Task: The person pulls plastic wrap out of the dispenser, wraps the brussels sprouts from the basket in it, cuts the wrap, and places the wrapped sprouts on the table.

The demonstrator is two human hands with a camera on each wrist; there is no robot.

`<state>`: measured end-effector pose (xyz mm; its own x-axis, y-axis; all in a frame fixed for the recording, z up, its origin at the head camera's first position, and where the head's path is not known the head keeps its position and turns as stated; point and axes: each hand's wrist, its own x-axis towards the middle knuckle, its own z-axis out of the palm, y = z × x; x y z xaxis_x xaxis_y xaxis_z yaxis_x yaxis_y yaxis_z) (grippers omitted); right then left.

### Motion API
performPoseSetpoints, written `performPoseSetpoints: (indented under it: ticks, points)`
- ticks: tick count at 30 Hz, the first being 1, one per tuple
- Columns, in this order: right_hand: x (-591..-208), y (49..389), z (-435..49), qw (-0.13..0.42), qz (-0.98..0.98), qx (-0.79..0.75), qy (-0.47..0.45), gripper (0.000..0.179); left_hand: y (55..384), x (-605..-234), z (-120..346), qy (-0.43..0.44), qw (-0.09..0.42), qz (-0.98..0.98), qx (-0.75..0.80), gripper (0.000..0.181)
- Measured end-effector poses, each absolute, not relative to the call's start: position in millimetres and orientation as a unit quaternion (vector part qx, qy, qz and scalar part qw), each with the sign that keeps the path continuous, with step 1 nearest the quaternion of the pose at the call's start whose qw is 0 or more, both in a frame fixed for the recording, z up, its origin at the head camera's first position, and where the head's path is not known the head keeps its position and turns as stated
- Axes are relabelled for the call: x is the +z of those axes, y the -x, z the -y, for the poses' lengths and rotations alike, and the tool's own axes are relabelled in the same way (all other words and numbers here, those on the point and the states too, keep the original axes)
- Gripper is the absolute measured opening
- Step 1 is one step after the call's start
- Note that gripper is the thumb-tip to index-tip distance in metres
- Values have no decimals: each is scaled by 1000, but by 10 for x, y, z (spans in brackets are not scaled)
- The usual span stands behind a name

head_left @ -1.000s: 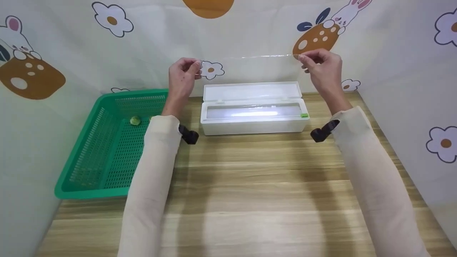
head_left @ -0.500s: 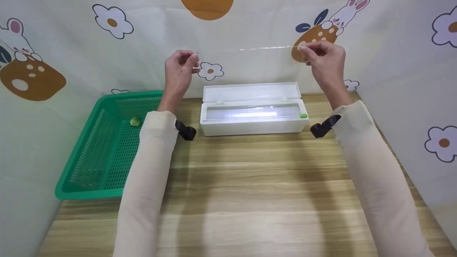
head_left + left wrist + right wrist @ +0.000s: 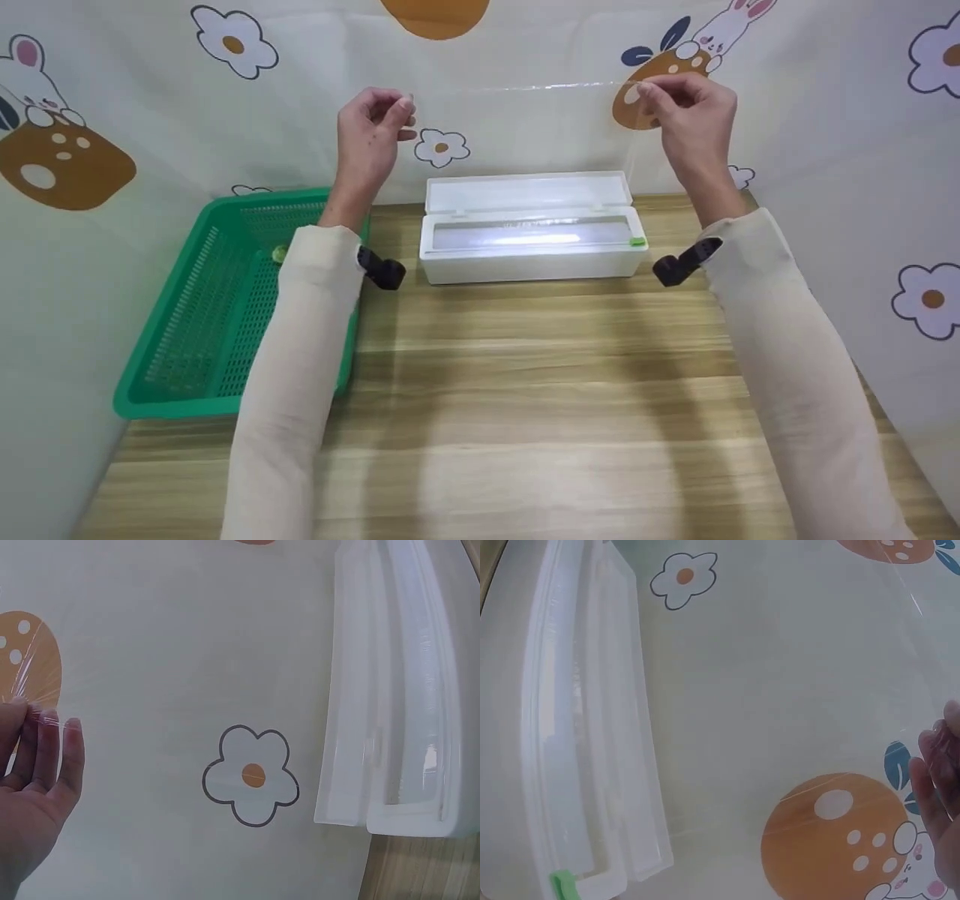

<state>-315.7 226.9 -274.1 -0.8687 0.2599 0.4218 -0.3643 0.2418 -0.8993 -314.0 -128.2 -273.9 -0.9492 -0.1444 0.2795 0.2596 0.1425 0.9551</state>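
A thin sheet of clear cling film (image 3: 540, 87) stretches between my raised hands, its top edge a shiny line against the wall. My left hand (image 3: 367, 142) pinches one corner between thumb and index finger; in the left wrist view, creases in the film fan out from those fingertips (image 3: 73, 724). The opposite corner is pinched by my right hand (image 3: 699, 131), which shows only partly at the edge of the right wrist view. Below and between the hands stands a white cling film box (image 3: 532, 266), lid (image 3: 529, 193) tipped back, a film roll (image 3: 525, 237) inside.
A green slider (image 3: 637, 241) sits at the box's right end. To the left is a green plastic basket (image 3: 176, 409) with a small green round item (image 3: 280, 253), partly behind my left sleeve. A printed wall covering (image 3: 525, 135) rises behind the wooden table (image 3: 525, 390).
Both hands have risen and spread slightly apart, lifting the film's top edge higher above the box. The box and basket have stayed in place.
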Motion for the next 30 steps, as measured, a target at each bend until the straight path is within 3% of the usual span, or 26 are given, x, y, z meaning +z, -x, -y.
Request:
performPoseSetpoints:
  ticks: [13,30]
  points:
    - [-2678,2910,-2331,272,762,585,-64,17,2967,-2705,1338,81,157,725,-666,19]
    - [-2668,2530,-2464,237,775,574,-113,10,2566,-2723,1507,176,123,737,-640,14]
